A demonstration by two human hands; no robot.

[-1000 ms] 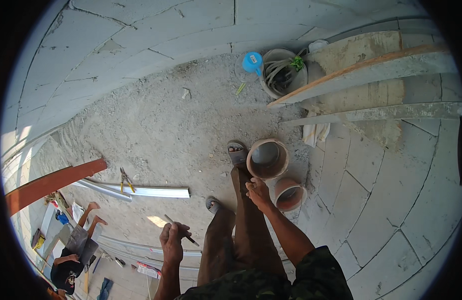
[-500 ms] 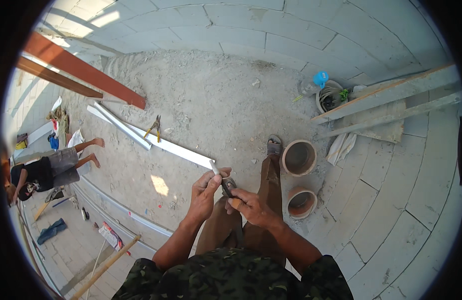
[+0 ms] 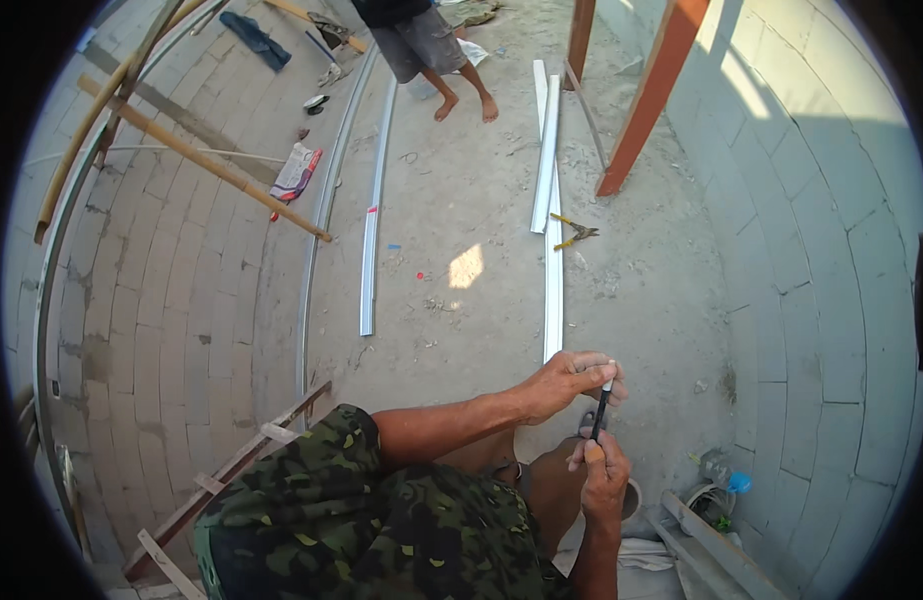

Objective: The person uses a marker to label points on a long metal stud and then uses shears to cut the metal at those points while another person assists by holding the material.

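Note:
Both of my hands hold a slim dark rod with a light end [image 3: 600, 410]. My left hand [image 3: 576, 385] pinches its upper, pale end. Lower down, my right hand [image 3: 602, 472] is closed around the dark lower part. Below the rod, one sandalled foot is partly visible. Beyond my hands a long white metal strip [image 3: 553, 307] lies on the dusty floor [image 3: 461, 340], with another strip overlapping its far part. Yellow-handled snips [image 3: 573, 230] rest beside these strips.
A barefoot person [image 3: 421, 55] stands at the far end. Red beams [image 3: 641, 110] lean at right, bamboo poles [image 3: 201, 160] at left, near a wooden ladder [image 3: 221, 475]. More metal rails [image 3: 369, 270] lie left. Planks [image 3: 711, 550] and a bucket with hoses [image 3: 706, 500] sit lower right, between block walls [image 3: 821, 340].
My view has swung left toward the barefoot person, who was lying lower and now appears standing. My right hand, earlier apart from the rod, has joined my left on it.

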